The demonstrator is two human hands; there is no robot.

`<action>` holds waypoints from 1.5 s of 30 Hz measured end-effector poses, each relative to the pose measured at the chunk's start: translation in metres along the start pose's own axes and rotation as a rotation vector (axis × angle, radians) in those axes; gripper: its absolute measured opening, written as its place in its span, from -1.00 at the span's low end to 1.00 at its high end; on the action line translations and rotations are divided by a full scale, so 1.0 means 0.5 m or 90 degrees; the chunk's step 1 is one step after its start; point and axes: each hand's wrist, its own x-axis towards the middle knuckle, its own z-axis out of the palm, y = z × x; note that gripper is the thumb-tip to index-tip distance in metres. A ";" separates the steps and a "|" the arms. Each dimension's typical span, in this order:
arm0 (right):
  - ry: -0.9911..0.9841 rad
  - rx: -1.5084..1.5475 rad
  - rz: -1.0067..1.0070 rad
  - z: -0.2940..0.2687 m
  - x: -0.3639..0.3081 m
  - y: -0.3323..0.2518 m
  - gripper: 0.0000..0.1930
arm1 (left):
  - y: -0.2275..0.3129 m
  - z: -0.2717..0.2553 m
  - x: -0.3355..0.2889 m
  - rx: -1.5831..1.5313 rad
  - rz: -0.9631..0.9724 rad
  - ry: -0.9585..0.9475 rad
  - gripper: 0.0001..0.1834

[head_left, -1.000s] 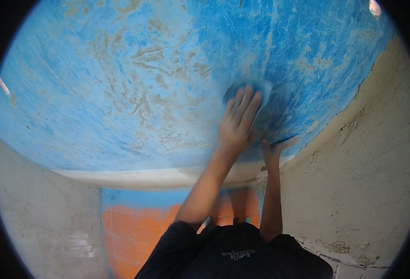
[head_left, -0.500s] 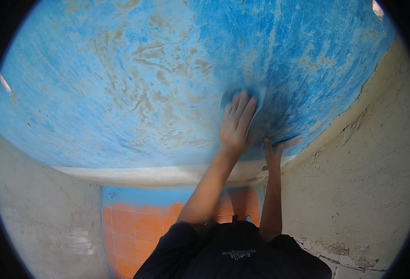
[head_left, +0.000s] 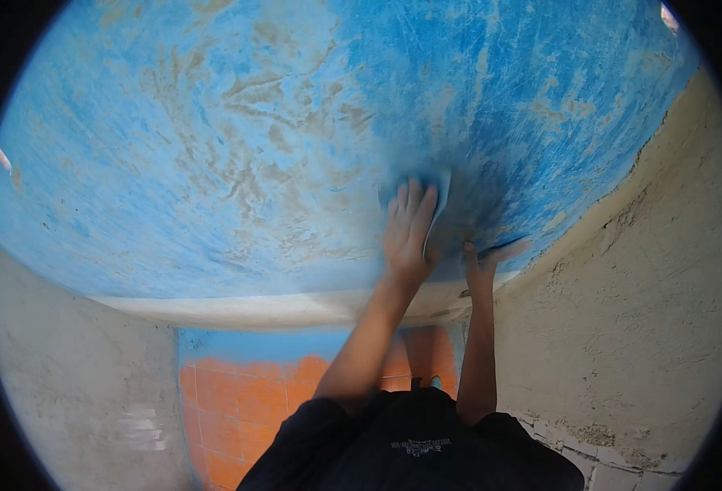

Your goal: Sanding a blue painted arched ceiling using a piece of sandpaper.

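Under the flat fingers of my left hand (head_left: 407, 233), a thin bluish sheet of sandpaper (head_left: 443, 186) is pressed to the blue wall (head_left: 295, 155). Its edge sticks out past the fingers on the right. The thumb lies along the lower right side of the sheet, partly blurred. Lower and to the right, my right hand (head_left: 482, 263) rests against the same wall, thumb and fingers spread apart and holding nothing. The paint is dusty and scuffed, with grey-brown patches to the left and a deeper blue to the right.
A pale ledge (head_left: 238, 311) runs along the wall's lower edge. Rough grey plaster walls stand at left (head_left: 74, 368) and right (head_left: 614, 327). Orange floor tiles (head_left: 238, 401) with a blue, dusty band lie below. Broken white tiles (head_left: 582, 454) line the lower right.
My left hand and the sandpaper have slid a little down and to the left along the wall. My right hand stays in place.
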 end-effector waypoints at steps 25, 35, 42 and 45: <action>0.041 0.013 0.049 -0.025 -0.001 0.006 0.11 | 0.051 0.029 0.089 -0.044 -0.013 0.087 -0.58; 0.047 0.006 0.020 -0.022 -0.006 -0.006 0.11 | 0.070 0.020 0.151 -0.058 -0.016 0.059 -0.55; 0.007 0.030 0.017 -0.015 0.000 0.017 0.13 | 0.011 0.062 -0.116 -0.002 -0.032 -0.054 -0.55; 0.033 -0.011 -0.022 -0.019 0.001 0.046 0.10 | 0.019 0.056 -0.094 -0.054 -0.076 -0.080 -0.55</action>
